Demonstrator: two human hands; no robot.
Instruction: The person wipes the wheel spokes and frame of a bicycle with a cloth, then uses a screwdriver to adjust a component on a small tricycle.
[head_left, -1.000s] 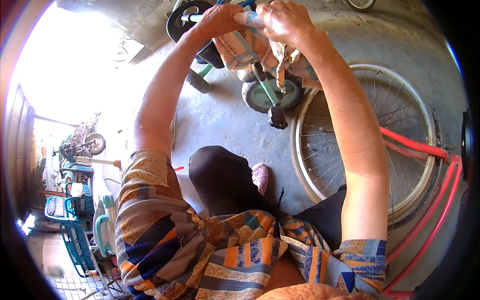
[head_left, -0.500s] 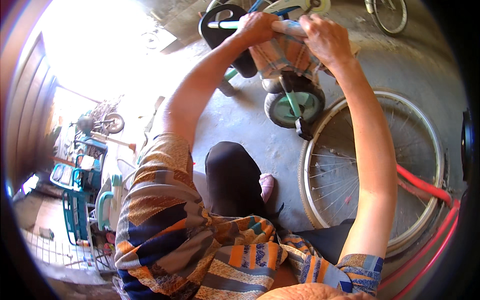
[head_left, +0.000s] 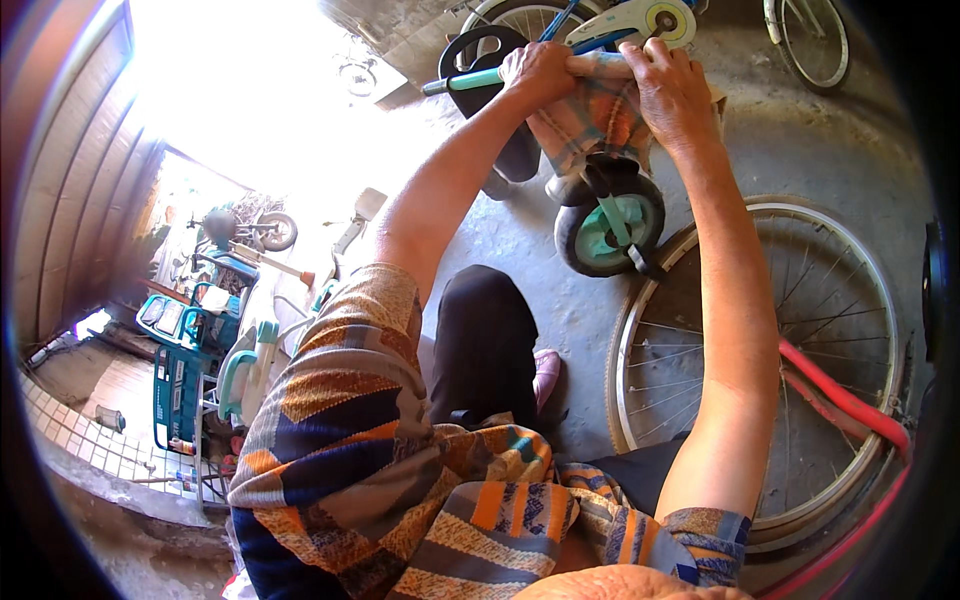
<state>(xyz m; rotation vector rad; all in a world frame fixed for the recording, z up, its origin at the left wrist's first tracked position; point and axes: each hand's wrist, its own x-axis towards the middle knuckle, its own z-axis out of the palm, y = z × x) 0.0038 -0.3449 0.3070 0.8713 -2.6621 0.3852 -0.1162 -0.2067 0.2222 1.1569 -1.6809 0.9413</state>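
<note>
Ahead of me is a small pedal trike with a black-tyred, light green front wheel (head_left: 610,225) and a black pedal (head_left: 646,264). A light green handlebar (head_left: 470,80) crosses its top, its bare end pointing left. Plaid cloth (head_left: 590,118) in orange, grey and white wraps the bar and hangs down toward the wheel. My left hand (head_left: 538,72) is closed round the bar beside the cloth. My right hand (head_left: 675,95) has its bent fingers on the cloth at the bar's right part; its fingertips are partly hidden.
A large spoked bicycle wheel (head_left: 625,375) and a red frame tube (head_left: 845,395) lie close on my right. Behind the trike stand a black plastic piece (head_left: 515,150) and a bicycle with a white chain guard (head_left: 640,22). A teal vehicle (head_left: 180,395) is on the left, by the bright doorway.
The whole view has shifted, so the scene sits further right and lower. Both hands stay on the bar and cloth; slightly more of the bar's left end shows.
</note>
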